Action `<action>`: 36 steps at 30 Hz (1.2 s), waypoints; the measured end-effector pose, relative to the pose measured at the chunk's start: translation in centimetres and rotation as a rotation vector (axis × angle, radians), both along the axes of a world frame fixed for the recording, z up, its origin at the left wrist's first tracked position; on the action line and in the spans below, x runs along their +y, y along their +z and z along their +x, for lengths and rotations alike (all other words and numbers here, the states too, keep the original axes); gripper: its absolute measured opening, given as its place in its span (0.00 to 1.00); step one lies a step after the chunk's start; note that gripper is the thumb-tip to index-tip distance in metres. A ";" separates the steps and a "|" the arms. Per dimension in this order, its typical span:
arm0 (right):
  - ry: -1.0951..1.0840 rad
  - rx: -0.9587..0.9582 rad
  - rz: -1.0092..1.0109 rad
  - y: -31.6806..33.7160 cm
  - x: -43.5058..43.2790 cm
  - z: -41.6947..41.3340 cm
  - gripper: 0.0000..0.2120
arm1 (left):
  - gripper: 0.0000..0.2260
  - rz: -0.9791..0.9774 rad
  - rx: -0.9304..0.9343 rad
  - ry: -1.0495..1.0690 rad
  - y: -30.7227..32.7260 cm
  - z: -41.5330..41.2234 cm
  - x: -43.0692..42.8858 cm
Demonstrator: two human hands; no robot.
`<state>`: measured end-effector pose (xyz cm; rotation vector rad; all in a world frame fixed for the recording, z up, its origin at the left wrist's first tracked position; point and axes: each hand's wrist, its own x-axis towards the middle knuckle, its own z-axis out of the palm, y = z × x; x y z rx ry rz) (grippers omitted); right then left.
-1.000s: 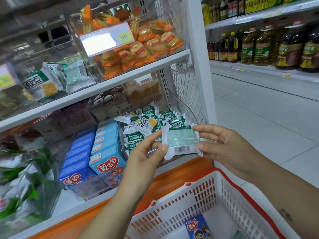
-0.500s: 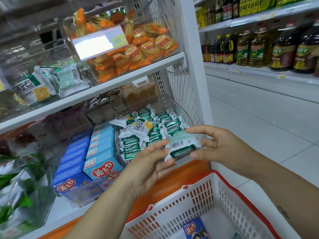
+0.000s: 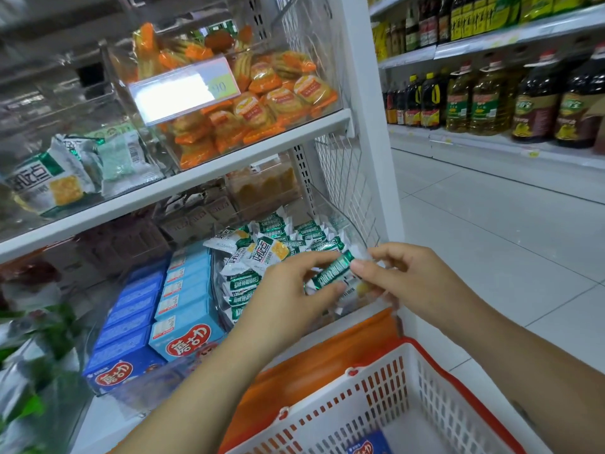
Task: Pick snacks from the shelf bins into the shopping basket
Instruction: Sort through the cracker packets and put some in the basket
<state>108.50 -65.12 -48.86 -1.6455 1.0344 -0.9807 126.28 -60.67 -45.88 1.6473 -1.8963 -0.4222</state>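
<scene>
A green-and-white snack packet (image 3: pixel 330 274) was held between both hands, just above the near right corner of the clear bin (image 3: pixel 355 235) heaped with similar packets on the lower shelf. The left hand (image 3: pixel 288 299) pinched its left end with curled fingers. The right hand (image 3: pixel 412 283) pinched its right end between thumb and forefinger. Nearer, below the hands, was the white red-rimmed shopping basket (image 3: pixel 396 385) with a blue snack box (image 3: pixel 370 447) inside. Stacked blue cartons (image 3: pixel 183 326) sat left of the bin.

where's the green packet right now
Head view, just right of centre: the green packet is pinched between the left hand and right hand, over the clear bin, above the basket.
</scene>
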 end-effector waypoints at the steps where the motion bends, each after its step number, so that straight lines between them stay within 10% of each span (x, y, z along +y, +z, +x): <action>1: 0.008 -0.016 -0.008 0.4 -0.6 0.1 0.19 | 0.15 -0.024 0.027 0.025 0.4 0.5 -0.6; 8: -0.055 0.048 -0.043 1.4 -6.6 1.5 0.22 | 0.09 -0.081 0.088 0.224 2.7 3.5 -8.5; 22: 0.052 -0.006 0.101 -1.5 -10.9 3.1 0.16 | 0.13 0.368 -0.608 -0.072 0.2 4.4 -18.7; 26: 0.062 -0.053 0.136 -1.6 -11.0 3.2 0.05 | 0.14 0.547 -0.562 -0.164 1.4 4.3 -18.7; 36: 0.135 -0.094 0.197 -1.0 -10.7 2.7 0.19 | 0.15 0.444 -0.499 -0.031 1.0 6.3 -23.0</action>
